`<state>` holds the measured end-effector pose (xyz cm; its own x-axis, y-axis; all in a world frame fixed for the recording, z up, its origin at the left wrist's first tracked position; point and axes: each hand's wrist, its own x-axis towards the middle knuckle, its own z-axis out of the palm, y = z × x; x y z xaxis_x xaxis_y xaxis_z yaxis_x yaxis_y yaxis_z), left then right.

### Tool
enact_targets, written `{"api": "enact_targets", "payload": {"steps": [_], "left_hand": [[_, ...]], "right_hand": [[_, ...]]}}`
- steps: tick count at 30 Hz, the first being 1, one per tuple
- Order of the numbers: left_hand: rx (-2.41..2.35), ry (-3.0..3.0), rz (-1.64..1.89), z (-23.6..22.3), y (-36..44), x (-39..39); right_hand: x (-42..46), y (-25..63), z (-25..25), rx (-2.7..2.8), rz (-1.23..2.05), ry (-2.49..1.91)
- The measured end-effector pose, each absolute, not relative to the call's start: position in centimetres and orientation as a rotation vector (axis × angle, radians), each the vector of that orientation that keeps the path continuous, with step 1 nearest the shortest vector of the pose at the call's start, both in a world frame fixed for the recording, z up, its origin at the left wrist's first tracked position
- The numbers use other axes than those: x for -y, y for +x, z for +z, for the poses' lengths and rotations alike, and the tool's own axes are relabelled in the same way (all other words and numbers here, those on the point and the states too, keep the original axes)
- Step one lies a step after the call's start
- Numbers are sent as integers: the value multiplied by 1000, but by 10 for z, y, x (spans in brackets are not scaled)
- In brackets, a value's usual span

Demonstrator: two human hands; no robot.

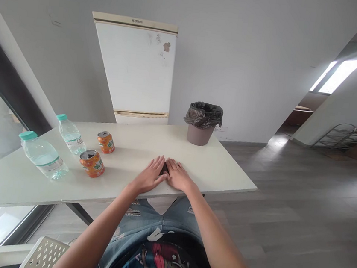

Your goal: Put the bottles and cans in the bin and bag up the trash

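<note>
My left hand (pixel 151 176) lies flat near the table's front edge, fingers stretched out and pointing away from me. Beside it rests my right hand (pixel 177 174), also flat with its fingers extended. Between the two hands a small black object (pixel 164 169) shows in part; the hands cover the rest, so its kind cannot be made out. To the left stand two orange drink cans (pixel 92 165), one behind the other. Further left are two clear plastic bottles with teal caps, a nearer bottle (pixel 44 157) and a farther bottle (pixel 71 137).
A purple-brown bin (pixel 198 135) lined with a black bag stands at the white table's (pixel 145 139) back right. Behind the table is a white refrigerator (pixel 137 69) against the grey wall. A perforated cream chair (pixel 43 256) sits at lower left.
</note>
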<state>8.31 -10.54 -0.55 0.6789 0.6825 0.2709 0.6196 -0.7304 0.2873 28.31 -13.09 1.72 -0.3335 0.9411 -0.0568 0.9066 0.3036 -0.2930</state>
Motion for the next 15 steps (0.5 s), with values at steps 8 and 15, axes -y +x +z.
{"api": "enact_targets", "payload": {"steps": [8, 15], "left_hand": [[-1406, 2402, 1064, 12, 78, 109], [-1347, 2447, 884, 8, 82, 110]], "right_hand": [[141, 252, 12, 2401, 371, -1609], [142, 372, 1, 2107, 259, -2044]]}}
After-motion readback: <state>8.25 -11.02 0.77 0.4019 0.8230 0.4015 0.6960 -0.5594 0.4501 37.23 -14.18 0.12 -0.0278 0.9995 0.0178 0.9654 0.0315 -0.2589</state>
